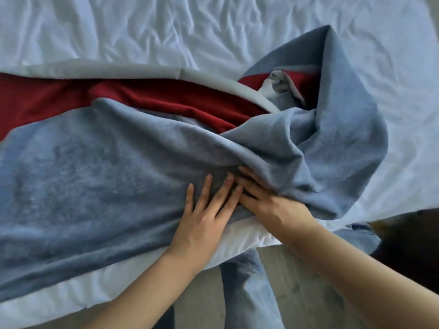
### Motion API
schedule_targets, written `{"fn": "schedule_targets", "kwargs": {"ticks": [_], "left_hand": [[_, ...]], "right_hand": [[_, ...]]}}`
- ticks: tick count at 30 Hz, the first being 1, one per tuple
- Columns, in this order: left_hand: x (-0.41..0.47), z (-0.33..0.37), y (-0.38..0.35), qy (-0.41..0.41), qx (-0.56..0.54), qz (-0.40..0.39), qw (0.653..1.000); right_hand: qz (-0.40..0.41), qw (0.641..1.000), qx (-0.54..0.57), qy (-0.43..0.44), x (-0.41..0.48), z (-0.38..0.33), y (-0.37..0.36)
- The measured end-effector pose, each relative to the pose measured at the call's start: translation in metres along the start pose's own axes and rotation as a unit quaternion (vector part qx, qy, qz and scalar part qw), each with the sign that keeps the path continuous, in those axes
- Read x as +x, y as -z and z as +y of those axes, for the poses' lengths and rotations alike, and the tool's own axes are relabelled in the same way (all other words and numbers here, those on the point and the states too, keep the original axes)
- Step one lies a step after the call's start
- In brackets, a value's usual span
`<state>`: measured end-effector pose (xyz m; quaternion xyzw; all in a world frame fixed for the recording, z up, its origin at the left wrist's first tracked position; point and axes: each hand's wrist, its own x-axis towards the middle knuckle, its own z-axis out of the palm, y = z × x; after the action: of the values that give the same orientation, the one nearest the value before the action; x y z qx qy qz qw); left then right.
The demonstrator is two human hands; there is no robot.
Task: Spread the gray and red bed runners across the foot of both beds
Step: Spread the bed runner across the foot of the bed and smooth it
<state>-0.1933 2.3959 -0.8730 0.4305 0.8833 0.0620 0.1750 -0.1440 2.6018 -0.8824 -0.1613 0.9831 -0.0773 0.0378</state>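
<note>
The gray and red bed runner (95,174) lies across the bed (166,32) along its near edge, flat toward the left edge and heaped in a twisted fold (332,138) toward the right. Its red band (166,98) shows along the far side. The left hand (204,219) rests palm down on the gray cloth near the middle of the near edge, fingers straight and spread. The right hand (275,207) lies just beside it, fingers straight and close together on the cloth, tips touching the left hand's; the fold drapes over its far side and hides the thumb. The person's jeans (247,281) show below the bed edge.
</note>
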Motion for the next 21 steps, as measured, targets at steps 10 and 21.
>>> {"fn": "schedule_targets", "kwargs": {"ticks": [10, 21], "left_hand": [[0.003, 0.043, -0.018, -0.063, -0.022, -0.118, 0.991], [0.198, -0.021, 0.073, 0.057, -0.066, 0.085, 0.993]], "right_hand": [[-0.113, 0.964, 0.171, -0.171, -0.052, 0.003, 0.015], [0.089, 0.959, 0.126, -0.238, 0.073, 0.115, 0.097]]}}
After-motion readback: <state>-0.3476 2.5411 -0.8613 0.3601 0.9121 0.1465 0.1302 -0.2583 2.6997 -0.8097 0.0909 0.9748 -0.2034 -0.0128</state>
